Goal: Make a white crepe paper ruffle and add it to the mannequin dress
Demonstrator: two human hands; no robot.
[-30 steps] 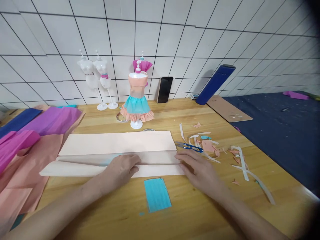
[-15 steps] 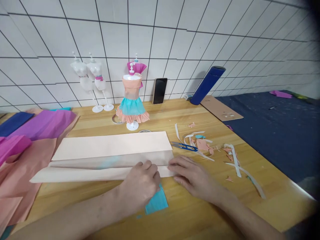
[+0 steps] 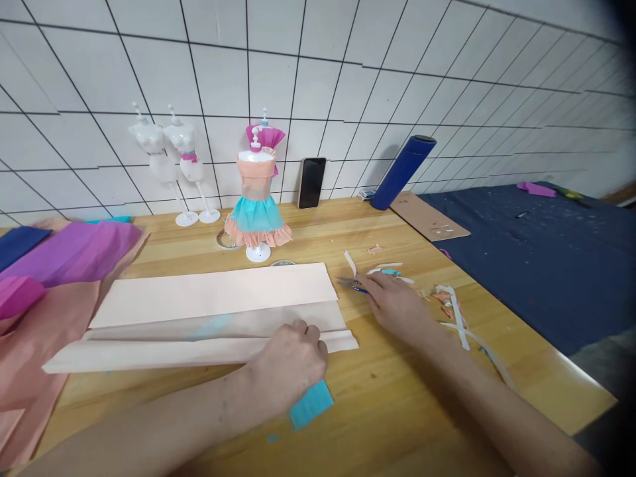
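Note:
A long pale peach sheet [image 3: 213, 291], creased and folded along its near side, lies across the table in front of me. My left hand [image 3: 293, 361] is closed, its curled fingers on the folded near strip close to the right end. A small turquoise piece [image 3: 313, 404] shows partly under that hand. To the right of the sheet, my right hand [image 3: 397, 308] has its fingers closed over the handle of the blue thread snips [image 3: 350, 283]. The blades point left toward the sheet; most of the handle is hidden by the hand.
Scraps and white strips [image 3: 457, 318] lie on the right. A small dress form [image 3: 257, 212] in a peach and turquoise dress stands behind the sheet, beside a phone [image 3: 312, 182]. A blue cylinder [image 3: 405, 171] leans on the wall. Coloured sheets [image 3: 69, 248] are piled left.
My right hand has left the sheet's right end and moved up and right onto the thread snips. My left hand stays on the folded strip. The view has shifted slightly.

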